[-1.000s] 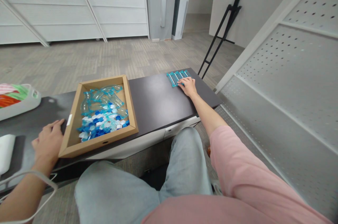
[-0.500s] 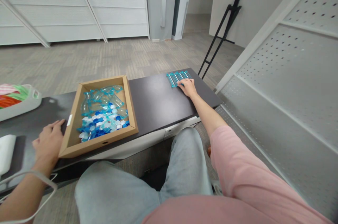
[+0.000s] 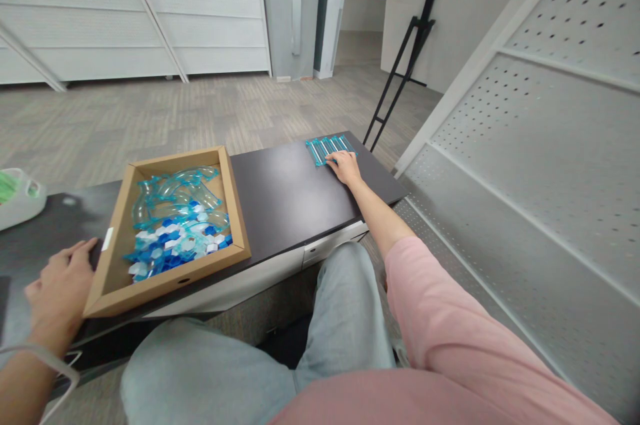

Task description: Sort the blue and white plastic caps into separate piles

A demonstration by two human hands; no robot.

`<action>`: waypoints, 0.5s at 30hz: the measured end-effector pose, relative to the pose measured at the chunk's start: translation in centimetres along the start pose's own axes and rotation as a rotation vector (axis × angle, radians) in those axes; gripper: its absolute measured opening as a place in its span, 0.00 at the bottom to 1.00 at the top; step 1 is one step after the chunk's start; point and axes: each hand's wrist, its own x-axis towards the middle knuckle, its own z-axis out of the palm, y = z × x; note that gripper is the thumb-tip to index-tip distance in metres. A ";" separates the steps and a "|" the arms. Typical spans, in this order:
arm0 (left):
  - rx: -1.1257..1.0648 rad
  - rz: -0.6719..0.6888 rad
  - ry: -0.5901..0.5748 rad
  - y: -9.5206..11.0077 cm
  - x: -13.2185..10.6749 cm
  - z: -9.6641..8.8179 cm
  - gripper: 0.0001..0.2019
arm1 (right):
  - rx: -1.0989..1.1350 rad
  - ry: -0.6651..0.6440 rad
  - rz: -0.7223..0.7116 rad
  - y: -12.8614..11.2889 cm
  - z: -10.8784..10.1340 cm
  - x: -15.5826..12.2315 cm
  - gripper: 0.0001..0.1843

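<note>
Clear turquoise-edged plastic tubes point(image 3: 324, 147) line the dark flat table's point(image 3: 283, 195) far right corner; right hand point(image 3: 342, 166) curls at them, grip unclear; left hand point(image 3: 63, 285) lies loosely spread; uneven pushing could skew the row or send tubes over the edge

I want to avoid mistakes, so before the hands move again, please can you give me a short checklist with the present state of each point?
1. Row of blue tubes lies on the table: ok, near its far right end.
2. Right hand has a firm grip: cannot tell; its fingers are at the row's near edge, contact hidden.
3. Cardboard box is open side up: ok.
4. Curved tubes and hexagonal pieces are inside the box: ok.
5. Left hand is outside the box: ok, beside its left wall.
6. Left arm is free of the white cable: not ok; it crosses the forearm in view.
</note>
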 end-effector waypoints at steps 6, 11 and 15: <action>0.041 0.031 0.017 0.1 -0.2 -0.2 0.43 | -0.036 0.020 -0.013 -0.7 -0.5 -0.5 0.19; 0.217 0.129 0.028 -0.7 -0.5 -0.3 0.45 | -0.076 0.004 0.050 -1.1 -0.5 -0.6 0.20; 0.302 0.053 0.014 -0.9 0.4 0.1 0.46 | -0.107 0.035 0.181 -1.1 -0.3 -0.4 0.23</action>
